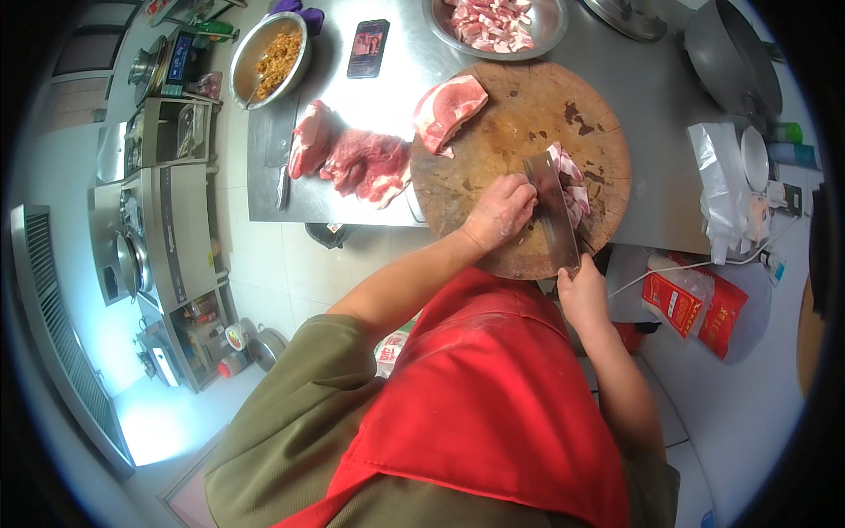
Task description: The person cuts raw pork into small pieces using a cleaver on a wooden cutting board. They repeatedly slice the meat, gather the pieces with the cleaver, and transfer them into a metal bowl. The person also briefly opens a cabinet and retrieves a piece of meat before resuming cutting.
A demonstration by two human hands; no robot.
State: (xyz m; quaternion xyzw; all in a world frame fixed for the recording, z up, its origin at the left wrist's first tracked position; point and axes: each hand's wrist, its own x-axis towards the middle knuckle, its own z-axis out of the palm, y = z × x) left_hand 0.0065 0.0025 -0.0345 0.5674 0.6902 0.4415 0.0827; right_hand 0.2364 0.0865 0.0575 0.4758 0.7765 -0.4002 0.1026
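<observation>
My right hand (584, 290) grips the handle end of a cleaver (556, 214), whose broad blade stands on a round wooden chopping block (511, 132). My left hand (503, 208) rests on the block with curled fingers close against the blade's left side. Whether those fingers pin any meat cannot be seen. Cut pieces of raw meat (576, 201) lie along the blade's right side, partly covered by it. A thick chunk of raw meat with a pale fat layer (450, 109) sits at the block's upper left edge.
Left of the block, larger raw meat pieces (366, 162) lie on the steel table (389, 99) near a knife (282, 188). Beyond are a bowl of minced food (277, 63), a phone (368, 49) and a bowl of cut meat (492, 26). A wok (733, 63) and plastic bags (716, 185) stand right.
</observation>
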